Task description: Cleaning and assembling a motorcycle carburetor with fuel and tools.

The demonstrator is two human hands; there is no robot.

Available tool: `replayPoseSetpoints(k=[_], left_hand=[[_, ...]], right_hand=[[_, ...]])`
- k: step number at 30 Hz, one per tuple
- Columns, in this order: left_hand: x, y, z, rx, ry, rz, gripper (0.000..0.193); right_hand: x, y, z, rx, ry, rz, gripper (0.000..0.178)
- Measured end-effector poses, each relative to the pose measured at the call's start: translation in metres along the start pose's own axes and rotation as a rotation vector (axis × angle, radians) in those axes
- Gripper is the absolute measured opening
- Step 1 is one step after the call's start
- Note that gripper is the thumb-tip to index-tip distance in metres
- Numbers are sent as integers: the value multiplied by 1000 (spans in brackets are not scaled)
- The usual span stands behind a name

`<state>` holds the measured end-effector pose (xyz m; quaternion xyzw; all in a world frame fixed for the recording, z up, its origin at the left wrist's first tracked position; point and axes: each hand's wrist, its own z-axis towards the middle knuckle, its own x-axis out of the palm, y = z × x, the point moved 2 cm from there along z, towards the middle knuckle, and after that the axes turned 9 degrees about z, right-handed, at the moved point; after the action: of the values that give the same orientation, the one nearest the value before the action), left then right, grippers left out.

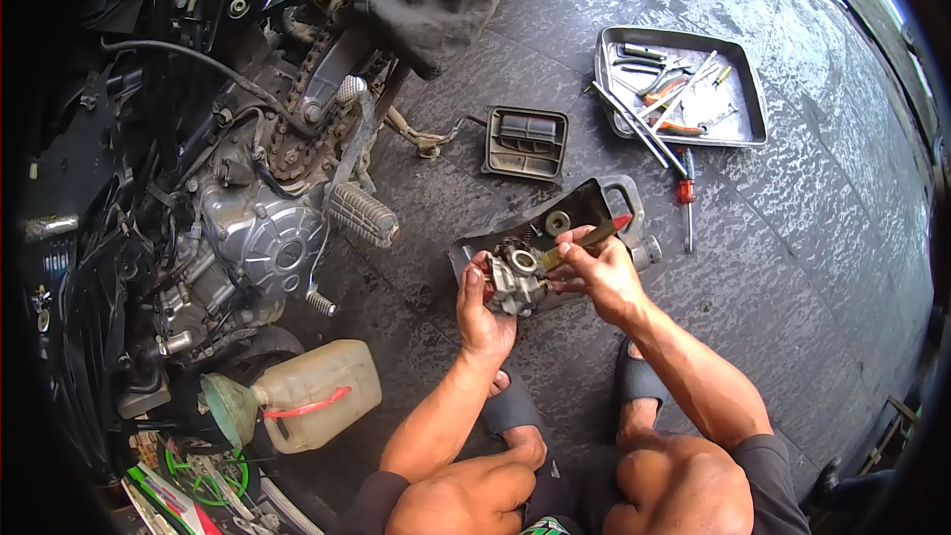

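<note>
l hand (482, 322) is wrapped round the l side & underside of a carburetor (517, 285), thumb up along its near l edge, so those fingers are closed on it. r hand (606, 277) pinches a paintbrush (598, 233) btwn thumb & fingers, grip narrow.

key relation: brush's long axis runs on a slant, red handle tip up & r, yellowish bristles down & l, pointing at the carb's r side. bristle end is right beside the carb; can't tell if it's touching. carb lies just l of the r fingertips & inside the l hand's curl; l hand is the nearer 1, r hand close on the other side.

carb is held up over a dark open-topped container (591, 200) w/ a grey handle; a round ring-shaped part (558, 223) sits in it, just beyond the carb. 1 red-handled screwdriver (686, 193) lies on the floor, well apart, beyond r hand.
</note>
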<state>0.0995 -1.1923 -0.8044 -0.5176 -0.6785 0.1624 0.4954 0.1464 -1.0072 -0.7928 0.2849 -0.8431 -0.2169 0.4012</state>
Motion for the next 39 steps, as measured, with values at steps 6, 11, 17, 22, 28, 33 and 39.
replayPoseSetpoints(k=[6,11,17,22,28,33,39], left_hand=[[-1,-2,1,38,47,266,53],[-1,-4,1,-128,79,208,52],[-5,-3,9,-86,-122,352,47],[-11,-7,9,0,-255,378,47],[-13,-10,12,87,-280,363,39],[-10,-8,12,15,-325,287,42],[-2,2,6,25,-273,276,43]], right_hand=[[10,-6,-5,-174,-110,-113,23],[8,5,-5,-366,-59,-185,23],[18,5,-4,-391,60,-481,20],[-8,2,20,-500,-50,-604,24],[-25,-12,37,-439,-12,-1402,17],[-1,-11,0,-380,-30,-570,25],[24,1,-13,-703,29,-730,20]])
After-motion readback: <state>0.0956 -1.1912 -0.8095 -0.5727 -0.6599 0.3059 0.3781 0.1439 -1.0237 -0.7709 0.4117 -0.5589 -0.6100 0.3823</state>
